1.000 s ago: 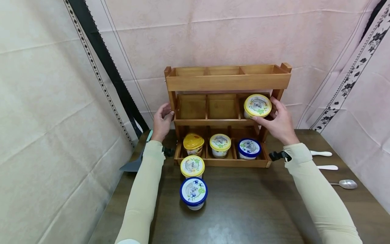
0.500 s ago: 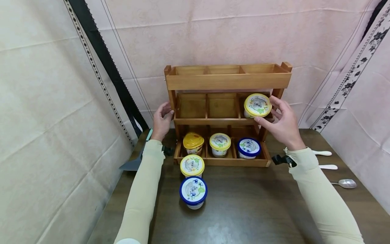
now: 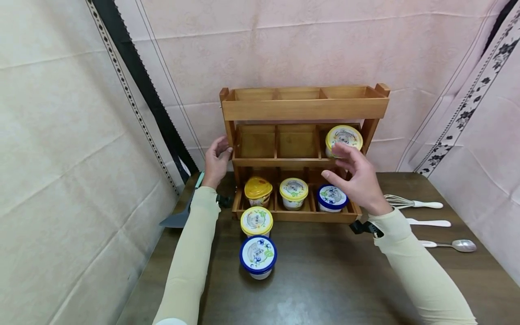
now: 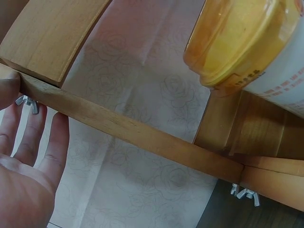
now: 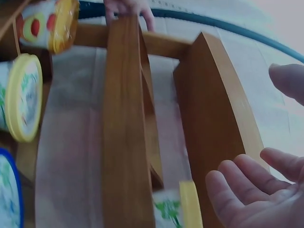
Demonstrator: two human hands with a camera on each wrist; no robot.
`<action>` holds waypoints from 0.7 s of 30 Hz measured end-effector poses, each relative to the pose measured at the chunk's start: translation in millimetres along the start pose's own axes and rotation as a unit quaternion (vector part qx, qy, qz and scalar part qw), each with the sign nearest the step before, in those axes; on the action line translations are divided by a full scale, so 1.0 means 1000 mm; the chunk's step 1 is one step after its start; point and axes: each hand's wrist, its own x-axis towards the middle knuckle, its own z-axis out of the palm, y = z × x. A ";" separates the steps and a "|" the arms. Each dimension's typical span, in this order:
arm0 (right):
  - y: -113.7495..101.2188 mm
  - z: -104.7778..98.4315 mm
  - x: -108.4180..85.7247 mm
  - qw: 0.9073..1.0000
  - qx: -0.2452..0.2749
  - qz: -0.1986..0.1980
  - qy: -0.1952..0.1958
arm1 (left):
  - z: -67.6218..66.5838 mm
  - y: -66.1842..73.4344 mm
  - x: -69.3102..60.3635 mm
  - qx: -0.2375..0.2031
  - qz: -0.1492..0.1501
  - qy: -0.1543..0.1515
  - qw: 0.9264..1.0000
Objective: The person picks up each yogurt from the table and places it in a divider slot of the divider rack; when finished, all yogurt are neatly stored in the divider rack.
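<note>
A three-tier wooden rack stands at the back of the table. My left hand holds its left side post, thumb on one side and fingers on the other in the left wrist view. A yellow-lidded tub sits in the middle tier's right compartment. Just in front of it my right hand hovers with fingers spread, holding nothing. The bottom tier bears an orange-yellow-lidded cup, another yellow-lidded tub and a blue-lidded tub. In front of the rack stand a yellow-lidded tub and a blue-lidded tub.
On the right of the table lie a whisk, a white-handled utensil and a spoon. A grey-bladed tool lies left of the rack, partly behind the left arm. Cloth hangs at the back and sides.
My right hand has let go of the yellow-lidded tub in the middle tier and drawn back down and to the left. My left hand stays on the post.
</note>
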 end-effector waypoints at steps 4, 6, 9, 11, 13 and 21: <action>0.001 0.013 -0.006 0.999 -0.005 -0.006 -0.033 | 0.000 0.001 -0.001 0.001 -0.006 0.002 1.000; 0.002 0.019 -0.008 0.999 -0.012 -0.010 -0.047 | 0.000 0.002 -0.001 0.003 -0.008 0.001 1.000; 0.005 0.027 -0.011 0.998 -0.014 -0.013 -0.061 | 0.001 0.002 -0.001 0.003 -0.008 0.000 1.000; 0.006 0.033 -0.013 0.998 -0.015 -0.015 -0.067 | 0.002 0.002 0.000 0.002 -0.008 -0.001 1.000; 0.008 0.039 -0.015 0.997 -0.010 -0.016 -0.076 | 0.001 0.002 0.000 0.001 -0.007 -0.001 1.000; 0.009 0.063 -0.032 0.985 0.015 -0.015 -0.172 | 0.000 0.001 -0.001 0.000 -0.008 0.001 1.000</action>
